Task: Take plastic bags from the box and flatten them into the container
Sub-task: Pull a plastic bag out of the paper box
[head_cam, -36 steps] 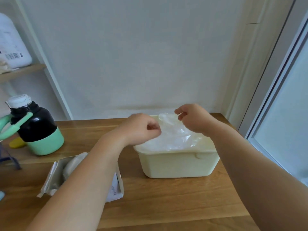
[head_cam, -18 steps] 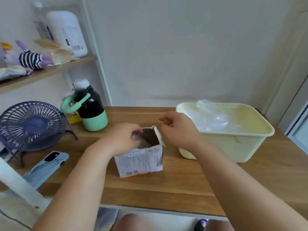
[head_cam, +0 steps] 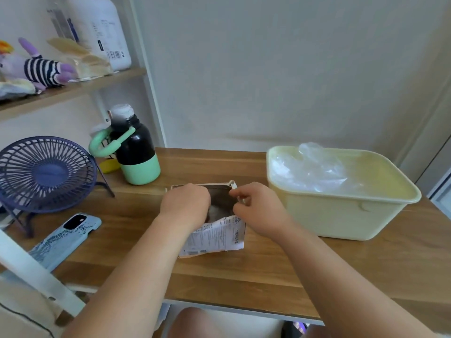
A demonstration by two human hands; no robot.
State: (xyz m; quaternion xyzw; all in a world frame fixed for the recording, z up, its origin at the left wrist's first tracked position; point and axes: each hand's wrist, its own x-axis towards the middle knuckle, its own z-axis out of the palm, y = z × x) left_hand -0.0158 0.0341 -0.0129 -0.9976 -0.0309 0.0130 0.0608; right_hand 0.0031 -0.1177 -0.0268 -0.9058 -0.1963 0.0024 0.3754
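- The box [head_cam: 219, 236] sits at centre frame on the wooden table [head_cam: 244, 272], its top torn open. The cream container [head_cam: 341, 215] stands just beside it at right, with clear plastic bags [head_cam: 310, 172] already lying inside.
- The left hand [head_cam: 185, 203] dips into the box's opening, fingers hidden — whether they have closed on a bag I cannot tell.
- The right hand [head_cam: 256, 208] pinches the box's right top edge between thumb and curled fingers, steadying it.
- Judging by those in the container, the bags are thin, limp, slippery and almost weightless. One is probably best pinched at a loose edge and drawn out slowly — the light, creased box may lift with it.
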